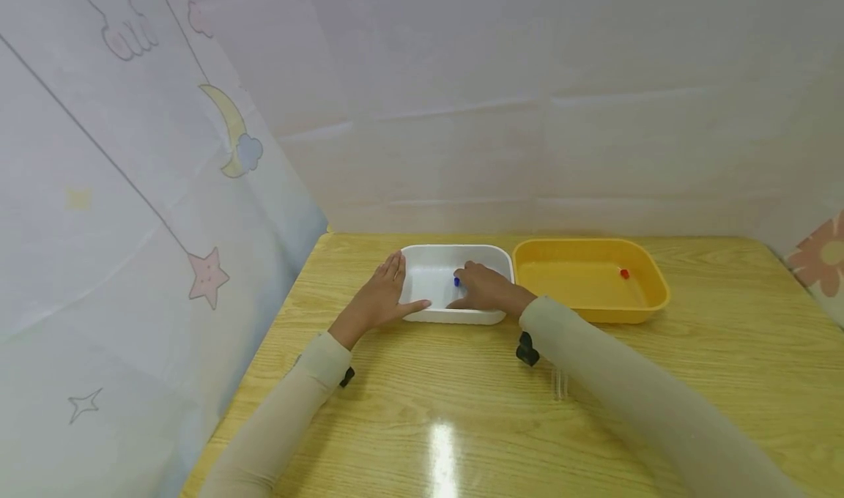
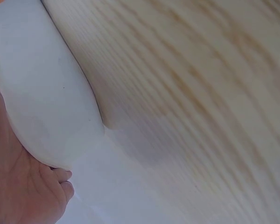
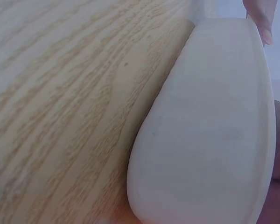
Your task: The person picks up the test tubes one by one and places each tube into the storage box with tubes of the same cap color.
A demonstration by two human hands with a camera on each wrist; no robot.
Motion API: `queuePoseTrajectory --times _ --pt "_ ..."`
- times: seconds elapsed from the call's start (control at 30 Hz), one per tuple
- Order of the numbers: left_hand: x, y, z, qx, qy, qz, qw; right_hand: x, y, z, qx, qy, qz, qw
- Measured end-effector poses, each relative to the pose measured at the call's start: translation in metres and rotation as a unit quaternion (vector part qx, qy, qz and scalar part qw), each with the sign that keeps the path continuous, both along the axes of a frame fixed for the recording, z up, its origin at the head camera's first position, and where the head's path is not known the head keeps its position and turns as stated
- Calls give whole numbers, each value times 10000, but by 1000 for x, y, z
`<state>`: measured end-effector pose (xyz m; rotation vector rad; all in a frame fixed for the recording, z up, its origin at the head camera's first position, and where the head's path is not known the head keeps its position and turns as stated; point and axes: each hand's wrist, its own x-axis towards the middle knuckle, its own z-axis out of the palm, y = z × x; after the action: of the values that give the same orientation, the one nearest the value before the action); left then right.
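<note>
A small blue object (image 1: 456, 282) lies inside a white tray (image 1: 455, 316); its kind is too small to tell. My right hand (image 1: 484, 287) reaches over the front right rim into the tray. Its fingertips touch or nearly touch the blue object, while the thumb stands apart from it. My left hand (image 1: 384, 293) rests on the tray's left end with straight fingers, its thumb stretched along the front rim. In the left wrist view, the palm (image 2: 30, 191) lies against the tray's rim. The right wrist view shows mostly the tray's outer wall (image 3: 210, 121).
A yellow tray (image 1: 593, 315) stands right beside the white one, with a small red object (image 1: 624, 273) inside. Both are on a wooden table (image 1: 422, 395) near its back edge. Hanging cloth (image 1: 461, 117) closes off the back and left. A clear item (image 1: 559, 383) lies below my right forearm.
</note>
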<state>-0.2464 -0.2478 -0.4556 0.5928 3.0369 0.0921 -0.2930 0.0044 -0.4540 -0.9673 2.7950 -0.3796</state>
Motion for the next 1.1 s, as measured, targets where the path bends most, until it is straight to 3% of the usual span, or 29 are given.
queuePoseTrajectory --times 0.23,0.9,1.1 --pt "0 1 -2 40 17 -3 10000 3 2 3 96 54 -61 9999" --pt "0 2 2 -25 -18 20 10000 6 11 15 -232 266 -51 9994" --pt "1 2 2 67 -17 39 10000 12 18 18 -418 563 -61 9975"
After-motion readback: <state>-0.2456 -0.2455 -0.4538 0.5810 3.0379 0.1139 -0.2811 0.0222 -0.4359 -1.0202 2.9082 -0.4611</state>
